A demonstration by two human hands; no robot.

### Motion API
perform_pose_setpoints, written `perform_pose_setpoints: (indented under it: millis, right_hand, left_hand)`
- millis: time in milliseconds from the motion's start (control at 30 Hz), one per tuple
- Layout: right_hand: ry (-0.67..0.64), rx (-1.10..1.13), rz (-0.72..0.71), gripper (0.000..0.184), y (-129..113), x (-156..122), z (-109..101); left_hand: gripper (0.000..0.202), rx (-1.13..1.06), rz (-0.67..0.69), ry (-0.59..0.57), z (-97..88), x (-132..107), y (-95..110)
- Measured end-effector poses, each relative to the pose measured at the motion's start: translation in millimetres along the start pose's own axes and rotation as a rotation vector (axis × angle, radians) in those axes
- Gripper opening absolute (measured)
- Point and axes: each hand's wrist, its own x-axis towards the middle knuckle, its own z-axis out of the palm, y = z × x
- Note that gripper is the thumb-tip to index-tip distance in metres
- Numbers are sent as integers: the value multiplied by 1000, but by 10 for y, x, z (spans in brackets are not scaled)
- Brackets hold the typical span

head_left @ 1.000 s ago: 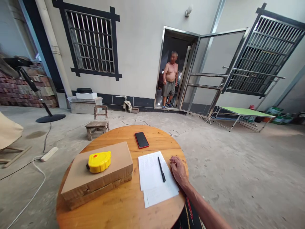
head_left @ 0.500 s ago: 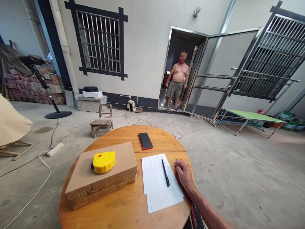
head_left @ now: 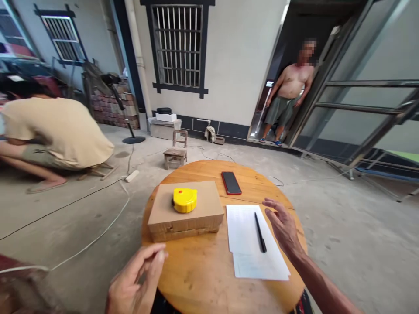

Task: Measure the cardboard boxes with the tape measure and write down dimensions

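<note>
My left hand (head_left: 139, 277) is at the table's near left edge, below the box. It holds nothing; its fingers are half curled, with a gap showing between thumb and forefinger. Over the right side of the table is my right hand (head_left: 282, 222), empty, its fingers loosely bent and apart. Closest to it are white paper sheets (head_left: 242, 237) with a black pen (head_left: 260, 232) lying on them. A yellow tape measure (head_left: 185, 200) rests on a closed brown cardboard box (head_left: 162, 218). Behind the papers lies a dark phone with a red edge (head_left: 231, 182).
Everything stands on a round wooden table (head_left: 203, 270). Beyond it are a small wooden chair (head_left: 176, 152) and cables on the concrete floor. A person (head_left: 59, 131) crouches at left; another person (head_left: 291, 87) stands in the doorway beside an open metal-framed door (head_left: 363, 109).
My view has swung left, bringing the crouching person into sight. My left hand has come in beside the box. My right hand has lifted somewhat, its fingers more extended.
</note>
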Motion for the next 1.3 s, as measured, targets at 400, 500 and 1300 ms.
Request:
perform_pose_setpoints:
  millis: [400,500,1300]
  right_hand:
    - [-658,-214,-539,92,-1381,0,1397]
    - [-702,-189,-532,86,-1436,26,1590]
    - [-201,763,200,43,-803,-345,714]
  left_hand:
    - [71,-131,-155,156,317,562,-247]
    - [73,-249,-253,89,405,600,-286]
    - [64,-138,-244,-28,492,487,-619]
